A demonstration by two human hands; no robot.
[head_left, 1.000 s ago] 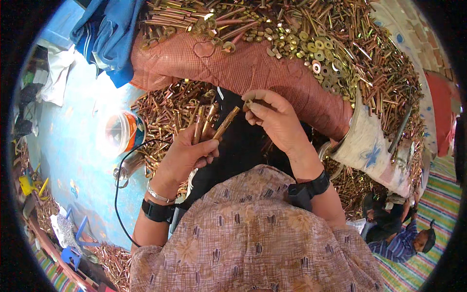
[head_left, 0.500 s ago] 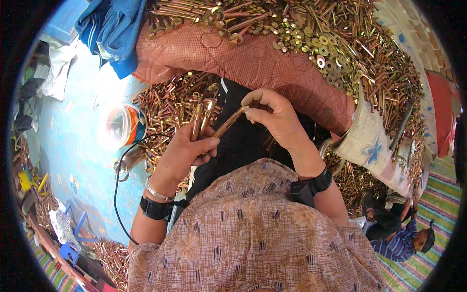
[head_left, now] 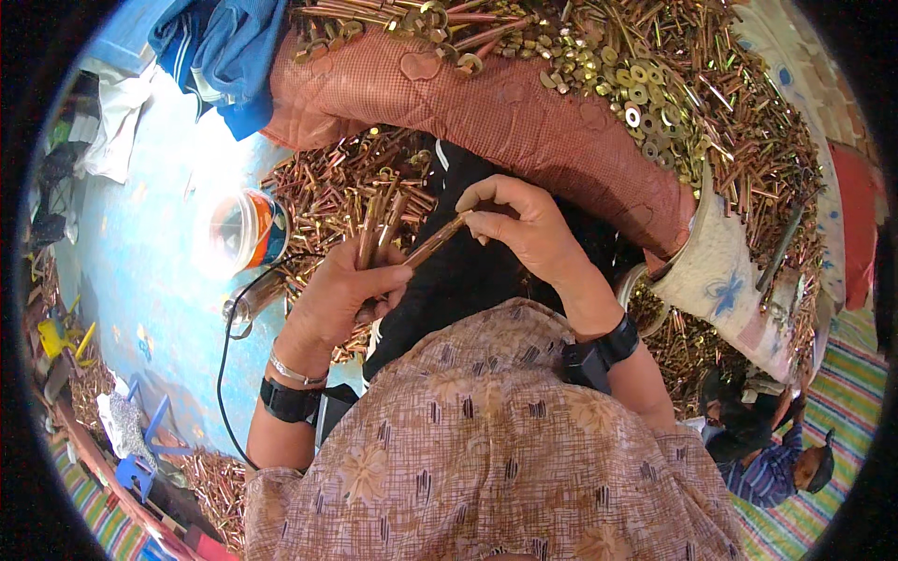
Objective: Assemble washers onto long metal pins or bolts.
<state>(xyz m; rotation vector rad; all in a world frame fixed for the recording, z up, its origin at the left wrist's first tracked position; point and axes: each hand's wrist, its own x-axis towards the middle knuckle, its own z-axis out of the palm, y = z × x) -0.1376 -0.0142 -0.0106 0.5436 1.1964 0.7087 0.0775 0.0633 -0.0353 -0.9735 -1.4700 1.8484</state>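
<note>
My left hand (head_left: pixel 337 292) is closed around several brass-coloured anchor bolts (head_left: pixel 377 222), which stand up out of the fist. One more anchor bolt (head_left: pixel 437 241) slants up to the right from under the left thumb. At its upper end, my right hand (head_left: pixel 526 234) pinches the tip between thumb and fingers; any small part there is too hidden to name. Both hands are above my lap, over dark cloth (head_left: pixel 468 266). Beyond them lies a loose heap of coppery metal sleeves (head_left: pixel 323 192).
A rolled reddish quilt (head_left: pixel 449 98) crosses the far side. On it and beyond are washers (head_left: pixel 639 93), nuts and long bolts (head_left: pixel 758 159). At left are a clear bucket (head_left: pixel 245 232), a metal cup (head_left: pixel 254 304) and a black cable (head_left: pixel 223 374). Another person (head_left: pixel 781 467) is at lower right.
Both hands still grip the same slanted bolt. The right hand has shifted slightly left and down along with it, and the bolts in the left hand are tilted a little differently.
</note>
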